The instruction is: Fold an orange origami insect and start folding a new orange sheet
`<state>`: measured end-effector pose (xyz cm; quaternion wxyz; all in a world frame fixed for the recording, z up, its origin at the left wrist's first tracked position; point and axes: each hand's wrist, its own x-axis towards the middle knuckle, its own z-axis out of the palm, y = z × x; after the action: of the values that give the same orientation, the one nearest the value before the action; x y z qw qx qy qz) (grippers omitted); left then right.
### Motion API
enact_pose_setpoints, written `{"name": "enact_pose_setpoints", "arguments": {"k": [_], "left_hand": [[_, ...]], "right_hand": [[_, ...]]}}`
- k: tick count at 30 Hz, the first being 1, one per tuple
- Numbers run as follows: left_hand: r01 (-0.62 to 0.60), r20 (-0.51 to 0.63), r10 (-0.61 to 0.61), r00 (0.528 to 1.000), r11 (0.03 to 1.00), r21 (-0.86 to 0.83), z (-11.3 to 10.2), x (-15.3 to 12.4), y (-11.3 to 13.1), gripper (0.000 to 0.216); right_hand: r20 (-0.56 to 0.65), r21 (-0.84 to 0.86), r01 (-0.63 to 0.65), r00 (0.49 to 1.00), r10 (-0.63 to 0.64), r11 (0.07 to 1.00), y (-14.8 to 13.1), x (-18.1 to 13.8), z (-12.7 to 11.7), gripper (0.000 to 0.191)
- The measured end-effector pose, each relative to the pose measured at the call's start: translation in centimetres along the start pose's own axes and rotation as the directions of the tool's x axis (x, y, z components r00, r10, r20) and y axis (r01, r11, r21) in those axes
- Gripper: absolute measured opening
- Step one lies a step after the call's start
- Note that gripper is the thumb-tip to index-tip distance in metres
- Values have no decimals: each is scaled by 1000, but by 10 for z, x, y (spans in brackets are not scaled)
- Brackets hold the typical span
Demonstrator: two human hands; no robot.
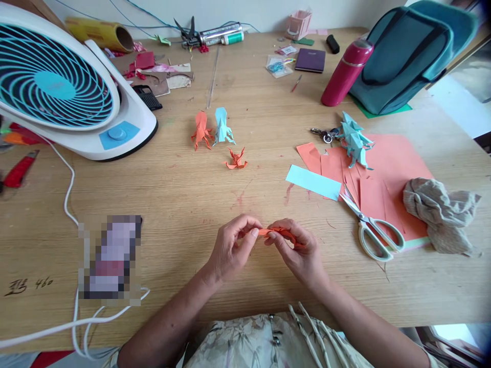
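Between my two hands is a piece of folded orange paper (282, 232), held just above the front of the wooden table. My left hand (235, 243) pinches its left end between thumb and fingers. Its right part is gripped by my right hand (297, 248), whose fingers curl over it and hide some of the folds. Beyond the hands sits a small orange folded paper figure (236, 159). Farther back, an orange paper figure (201, 130) and a light blue one (223, 127) stand side by side.
To the right lie white-handled scissors (378, 235), a light blue paper strip (313, 181), orange paper sheets (406, 163), blue paper figures (355, 140) and a crumpled cloth (441, 209). A red bottle (347, 71) leans by a teal bag (406, 61). Leftward are a fan (126, 117) and a blurred phone (113, 255).
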<state>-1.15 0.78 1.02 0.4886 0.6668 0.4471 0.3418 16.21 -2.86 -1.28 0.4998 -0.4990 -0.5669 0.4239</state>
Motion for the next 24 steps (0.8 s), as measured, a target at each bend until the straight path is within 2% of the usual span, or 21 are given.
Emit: {"name": "enact_pose_setpoints", "arguments": {"k": [3,7,14,19,24], "left_hand": [[175,108,-163,981,978,-114,-4,3,4,32],[303,168,-271,948,928,-217,-8,6,6,24],[463,292,-374,880,814,-351,-10,8,-1,19],[515,310,-418,854,769,-379,-10,9,1,19],[538,317,-439,841,739,-405,-10,9,5,19]], "right_hand": [[46,-163,120,992,-114,979,-2,1,-2,9],[87,-228,191,981,-176,955,-3,2,-3,14],[131,-158,160,982,-140,974,-5,5,-5,12],[146,-86,70,988,-57,994,-8,5,-5,8],[150,-24,33,988,-29,999,-8,4,-4,8]]}}
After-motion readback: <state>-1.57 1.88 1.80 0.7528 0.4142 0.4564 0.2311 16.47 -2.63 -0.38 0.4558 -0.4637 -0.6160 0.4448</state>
